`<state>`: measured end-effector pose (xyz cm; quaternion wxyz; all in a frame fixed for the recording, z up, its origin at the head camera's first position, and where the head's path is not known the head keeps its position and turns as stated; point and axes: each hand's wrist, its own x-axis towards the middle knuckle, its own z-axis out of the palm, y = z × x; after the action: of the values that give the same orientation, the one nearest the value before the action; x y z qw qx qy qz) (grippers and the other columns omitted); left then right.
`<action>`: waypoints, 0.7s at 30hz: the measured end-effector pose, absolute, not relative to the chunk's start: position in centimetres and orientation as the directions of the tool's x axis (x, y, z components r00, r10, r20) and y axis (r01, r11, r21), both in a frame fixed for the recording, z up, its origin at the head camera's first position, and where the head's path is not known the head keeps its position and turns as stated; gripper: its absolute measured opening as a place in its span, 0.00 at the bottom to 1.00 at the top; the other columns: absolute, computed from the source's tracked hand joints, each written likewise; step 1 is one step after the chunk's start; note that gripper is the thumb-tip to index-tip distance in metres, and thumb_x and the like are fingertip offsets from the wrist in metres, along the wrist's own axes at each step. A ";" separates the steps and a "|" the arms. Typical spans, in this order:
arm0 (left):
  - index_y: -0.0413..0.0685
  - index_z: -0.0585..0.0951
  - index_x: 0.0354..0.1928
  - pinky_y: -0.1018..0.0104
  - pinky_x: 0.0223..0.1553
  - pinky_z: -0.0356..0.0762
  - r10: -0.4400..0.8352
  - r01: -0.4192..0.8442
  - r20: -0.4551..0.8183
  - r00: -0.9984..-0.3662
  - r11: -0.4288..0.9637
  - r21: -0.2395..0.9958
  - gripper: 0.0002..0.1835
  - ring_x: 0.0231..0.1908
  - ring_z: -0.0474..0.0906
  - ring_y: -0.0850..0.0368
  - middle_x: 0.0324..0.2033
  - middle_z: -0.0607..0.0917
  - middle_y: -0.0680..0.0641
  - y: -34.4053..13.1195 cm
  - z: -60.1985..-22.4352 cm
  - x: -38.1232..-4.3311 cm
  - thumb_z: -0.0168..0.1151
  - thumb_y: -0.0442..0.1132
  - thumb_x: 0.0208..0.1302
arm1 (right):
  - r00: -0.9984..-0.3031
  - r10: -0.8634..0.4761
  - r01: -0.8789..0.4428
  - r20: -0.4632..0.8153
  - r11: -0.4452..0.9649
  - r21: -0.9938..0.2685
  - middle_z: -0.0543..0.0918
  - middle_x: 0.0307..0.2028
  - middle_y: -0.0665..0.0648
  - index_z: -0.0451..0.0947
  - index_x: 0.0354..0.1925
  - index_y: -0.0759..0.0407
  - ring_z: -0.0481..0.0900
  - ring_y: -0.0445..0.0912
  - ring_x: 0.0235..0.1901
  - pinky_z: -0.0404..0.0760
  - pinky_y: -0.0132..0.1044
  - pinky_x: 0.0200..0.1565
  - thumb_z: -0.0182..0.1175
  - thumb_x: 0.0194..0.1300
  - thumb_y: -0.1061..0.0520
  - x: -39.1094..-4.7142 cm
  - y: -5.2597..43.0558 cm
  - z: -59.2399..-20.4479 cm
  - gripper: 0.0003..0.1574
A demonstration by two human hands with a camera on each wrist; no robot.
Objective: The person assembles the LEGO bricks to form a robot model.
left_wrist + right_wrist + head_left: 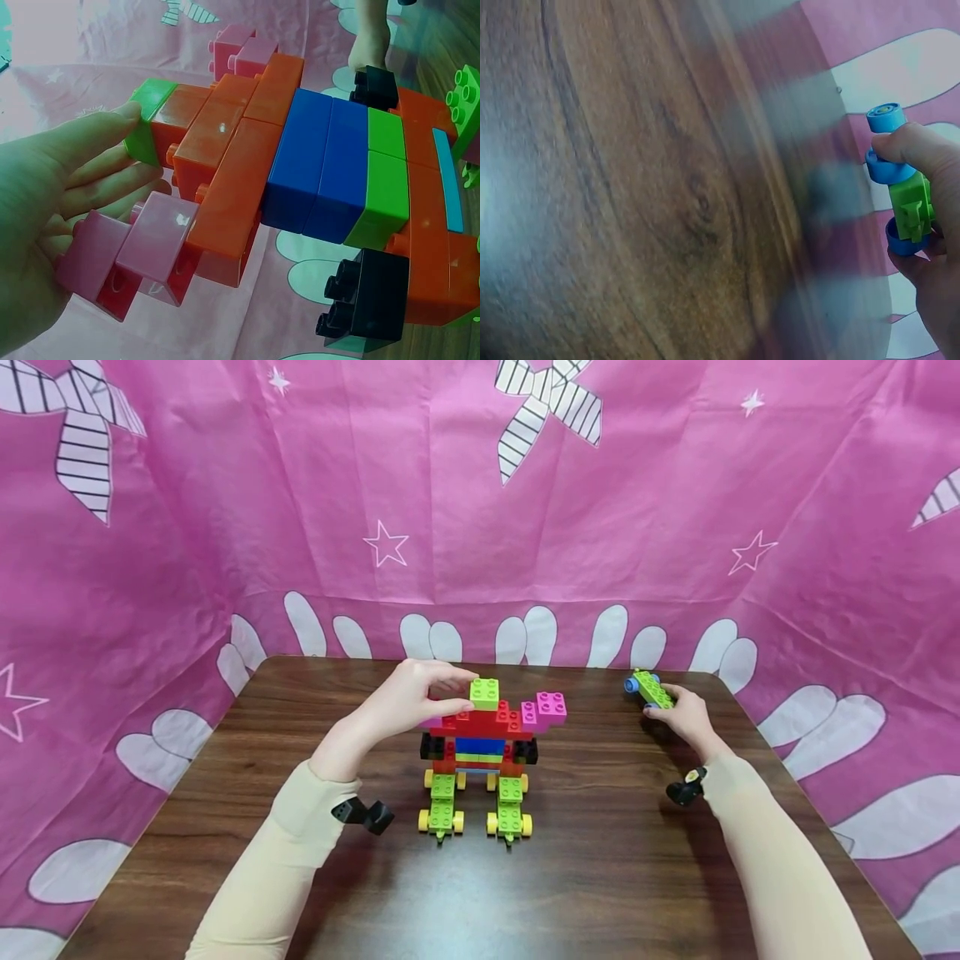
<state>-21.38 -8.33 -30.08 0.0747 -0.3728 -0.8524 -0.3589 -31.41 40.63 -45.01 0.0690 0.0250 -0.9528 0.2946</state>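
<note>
In the head view a figure built of toy bricks (480, 725) stands upright in the middle of the table. Its body is red and blue, with pink bricks (551, 706) at the shoulders and black ones (527, 752) lower down. Two green wheeled bases with yellow wheels (510, 818) form its feet. My left hand (397, 697) pinches the lime green brick (156, 94) on top between thumb and fingers. Toward the table's back right, my right hand (684, 714) grips a green wheeled base with blue wheels (911, 201); its thumb lies by one wheel.
The dark wooden table (600, 877) ends at a back edge just behind the green wheeled base. Pink patterned cloth (465, 527) hangs behind the table and along both sides. Each wrist carries a small black camera (363, 814).
</note>
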 end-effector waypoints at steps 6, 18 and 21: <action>0.41 0.82 0.54 0.61 0.47 0.81 0.589 0.700 0.401 -0.702 0.464 0.543 0.22 0.43 0.84 0.54 0.45 0.87 0.43 -8.5 -30.1 -21.4 0.70 0.40 0.58 | -0.985 -0.006 -0.104 0.170 0.811 -0.576 0.71 0.57 0.78 0.63 0.65 0.75 0.70 0.63 0.49 0.68 0.57 0.52 0.66 0.58 0.53 -31.2 39.7 -44.3 0.44; 0.41 0.82 0.54 0.61 0.47 0.81 0.601 0.716 0.406 -0.689 0.474 0.513 0.22 0.43 0.84 0.54 0.45 0.87 0.45 -8.4 -30.0 -21.4 0.70 0.40 0.58 | -0.973 -0.042 -0.172 0.227 0.787 -0.592 0.76 0.55 0.73 0.66 0.65 0.69 0.73 0.57 0.44 0.70 0.41 0.44 0.68 0.57 0.53 -30.0 36.8 -41.6 0.43; 0.40 0.82 0.54 0.60 0.47 0.81 0.602 0.718 0.408 -0.687 0.476 0.507 0.22 0.43 0.84 0.54 0.45 0.87 0.44 -8.5 -30.0 -21.4 0.70 0.40 0.58 | -0.971 -0.066 -0.193 0.229 0.781 -0.594 0.76 0.56 0.72 0.66 0.65 0.68 0.73 0.55 0.44 0.70 0.37 0.43 0.69 0.56 0.52 -29.8 36.0 -40.9 0.43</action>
<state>-21.39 -8.45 -29.96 0.0868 -0.3860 -0.8547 -0.3359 -29.81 36.03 -40.87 0.0981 0.0690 -0.9385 0.3237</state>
